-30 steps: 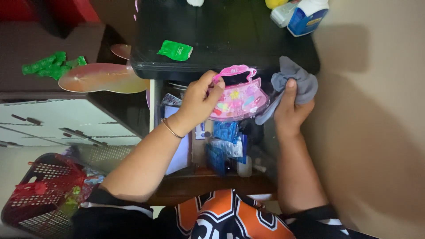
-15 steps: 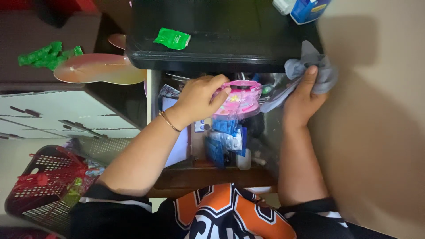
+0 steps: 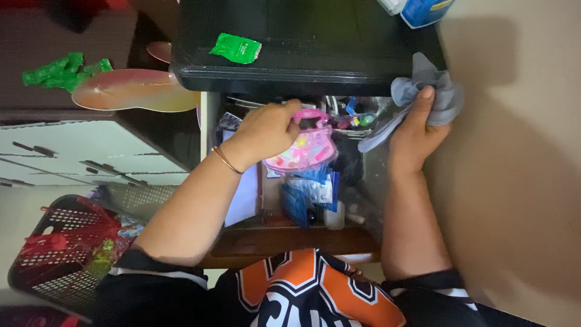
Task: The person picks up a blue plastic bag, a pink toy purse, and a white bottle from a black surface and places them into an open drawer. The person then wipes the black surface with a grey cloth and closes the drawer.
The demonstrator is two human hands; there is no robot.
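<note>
The left hand [image 3: 266, 127] is gripping a pink toy set [image 3: 301, 151] shaped like a small handbag, its fingers closing over the pink handle at the top. The toy is hanging tilted over an open drawer [image 3: 290, 233], just below the front edge of a black tray [image 3: 302, 79] that is sitting on top of the unit. A thin bracelet [image 3: 225, 160] is circling the left wrist.

The right hand [image 3: 414, 136] is clutching a grey cloth [image 3: 433, 91], with the thumb pressing on it, at the right corner of the black tray and close against the beige wall [image 3: 514, 151]. A strip of the cloth is trailing down toward the drawer.

Inside the drawer, blue packets [image 3: 308, 194] are lying under the toy, with a white sheet [image 3: 245, 200] to their left. Other small items further back are too dark to make out.

On the tray a green wrapper [image 3: 236, 48] is lying flat, and a blue and white bottle [image 3: 423, 9] is standing at the far right edge. To the left, a flat pink and orange butterfly-shaped piece [image 3: 133, 91] is resting beside crumpled green plastic [image 3: 60, 69]. A red mesh basket [image 3: 60, 248] is sitting low on the left
</note>
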